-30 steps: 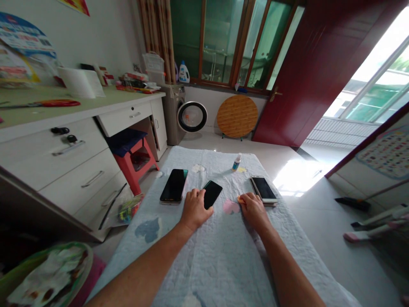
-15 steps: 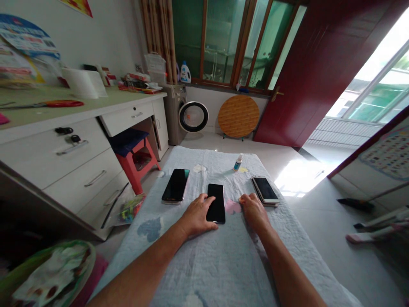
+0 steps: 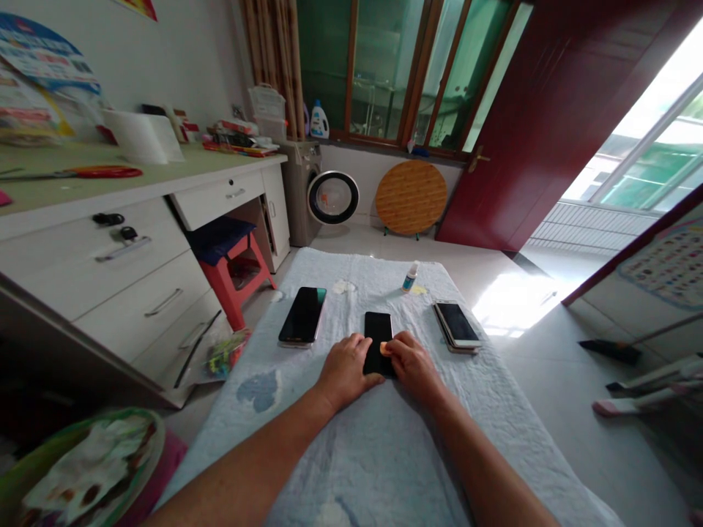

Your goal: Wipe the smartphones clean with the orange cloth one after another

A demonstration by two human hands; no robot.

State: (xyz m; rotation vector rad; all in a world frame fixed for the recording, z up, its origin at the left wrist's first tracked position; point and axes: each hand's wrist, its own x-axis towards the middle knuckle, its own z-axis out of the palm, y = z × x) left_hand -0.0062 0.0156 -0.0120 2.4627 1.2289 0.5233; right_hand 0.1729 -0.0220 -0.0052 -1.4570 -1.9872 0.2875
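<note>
A black phone [image 3: 378, 329] lies screen-up in the middle of a pale blue cloth-covered table [image 3: 340, 446]. My left hand [image 3: 345, 370] rests on the phone's left lower edge, fingers spread over it. My right hand [image 3: 413, 366] has come onto the phone's right lower part and pinches a small orange piece [image 3: 387, 348] against the screen. A larger black phone [image 3: 302, 315] lies to the left. A stack of light-framed phones [image 3: 456, 326] lies to the right.
A small spray bottle [image 3: 409, 277] and white wads [image 3: 343, 287] sit at the table's far end. A white desk with drawers [image 3: 132, 285] and a red stool [image 3: 233, 274] stand at left. A bowl of used wipes [image 3: 77, 468] is at the near left.
The middle phone was turned straight and slid right toward the table's centre. My right hand moved left from beside the phone stack onto that phone, carrying the orange piece.
</note>
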